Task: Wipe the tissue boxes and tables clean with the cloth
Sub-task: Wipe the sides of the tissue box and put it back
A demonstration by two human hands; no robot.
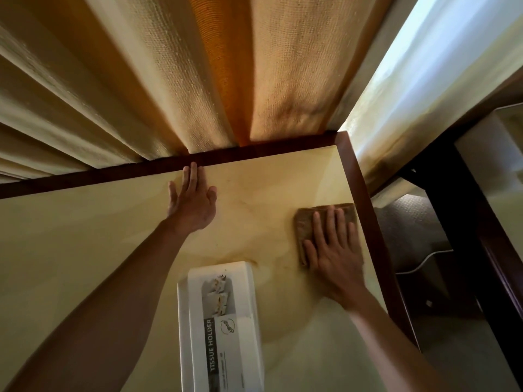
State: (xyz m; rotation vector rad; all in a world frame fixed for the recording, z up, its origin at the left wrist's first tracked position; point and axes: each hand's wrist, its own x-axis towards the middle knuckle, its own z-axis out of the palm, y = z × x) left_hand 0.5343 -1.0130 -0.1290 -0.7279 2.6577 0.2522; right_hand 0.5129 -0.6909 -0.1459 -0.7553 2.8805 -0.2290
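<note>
Wiping the table (85, 236): right hand (334, 250), fingers spread, presses the brown cloth (308, 219) flat near the right edge, left hand (192, 205) braces open-palmed; tissue holder box (223, 329) likely next.

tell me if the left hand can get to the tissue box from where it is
Probably yes. The left hand lies flat and empty on the table, and only bare tabletop separates it from the tissue box nearer the person.

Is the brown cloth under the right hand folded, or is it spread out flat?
Folded, it seems. The brown woven cloth shows as a small thick rectangle under the right hand, pressed flat on the cream table.
</note>
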